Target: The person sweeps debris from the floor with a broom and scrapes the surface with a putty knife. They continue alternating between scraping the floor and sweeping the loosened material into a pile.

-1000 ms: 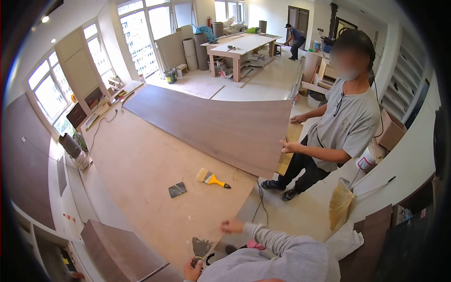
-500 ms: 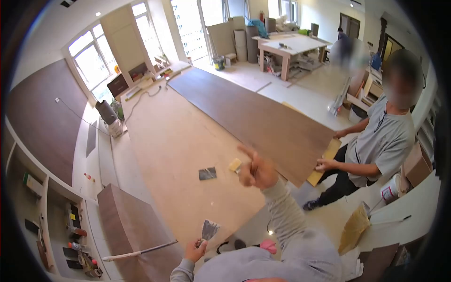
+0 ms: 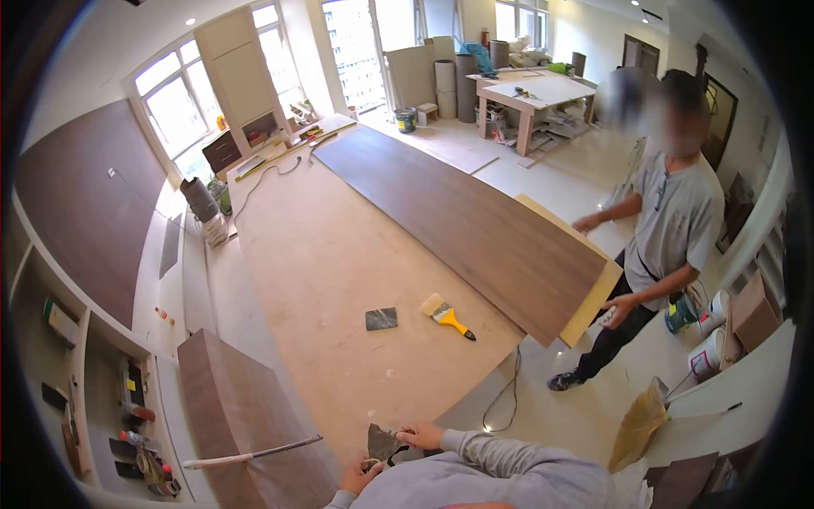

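My left hand is closed round the handle of a putty knife at the near end of the large table. The grey, smeared blade points up and away from me. With bent fingers, my right hand grips the blade at its right edge. On the bare tan board in front of me lies a paintbrush with a yellow handle and pale bristles. To its left is a small dark rectangular piece with light streaks.
A long brown wood-grain panel lies along the table's right side, over a yellowish sheet. A co-worker stands right of it. Buckets are at far right, a folded brown panel at left. A cable trails across the floor.
My right hand, earlier pointing over the board, has come down to the putty knife's blade. My left hand is nearer my body. The co-worker's hands have left the brown panel.
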Demonstrator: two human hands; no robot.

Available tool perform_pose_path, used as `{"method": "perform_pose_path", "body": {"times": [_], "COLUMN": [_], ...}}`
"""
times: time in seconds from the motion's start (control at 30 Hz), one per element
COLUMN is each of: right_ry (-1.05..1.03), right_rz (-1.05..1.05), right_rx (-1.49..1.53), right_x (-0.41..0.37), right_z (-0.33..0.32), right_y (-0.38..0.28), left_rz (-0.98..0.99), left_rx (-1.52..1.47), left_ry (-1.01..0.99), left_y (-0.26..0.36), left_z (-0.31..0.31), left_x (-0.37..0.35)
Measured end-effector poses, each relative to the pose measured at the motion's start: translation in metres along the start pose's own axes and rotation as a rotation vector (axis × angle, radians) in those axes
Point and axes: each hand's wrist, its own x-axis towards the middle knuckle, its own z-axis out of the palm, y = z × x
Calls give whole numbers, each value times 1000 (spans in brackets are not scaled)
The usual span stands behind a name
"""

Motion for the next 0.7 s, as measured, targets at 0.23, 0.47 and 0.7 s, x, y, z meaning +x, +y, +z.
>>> {"method": "perform_pose_path", "body": {"times": [0.23,0.47,0.7], "right_ry": [2,-103,-64], "right_rz": [-52,-32,-22], "right_rx": [-47,178,156], "right_x": [-12,-18,-22], "right_z": [-15,-9,-2], "right_y": [-5,2,15], "left_rz": [147,91,-73], "left_rx": [166,150,28], "left_ry": [94,38,-111], "left_y": [-11,-32,-17], "left_z": [5,-6,-13], "left_x": [13,20,10]}}
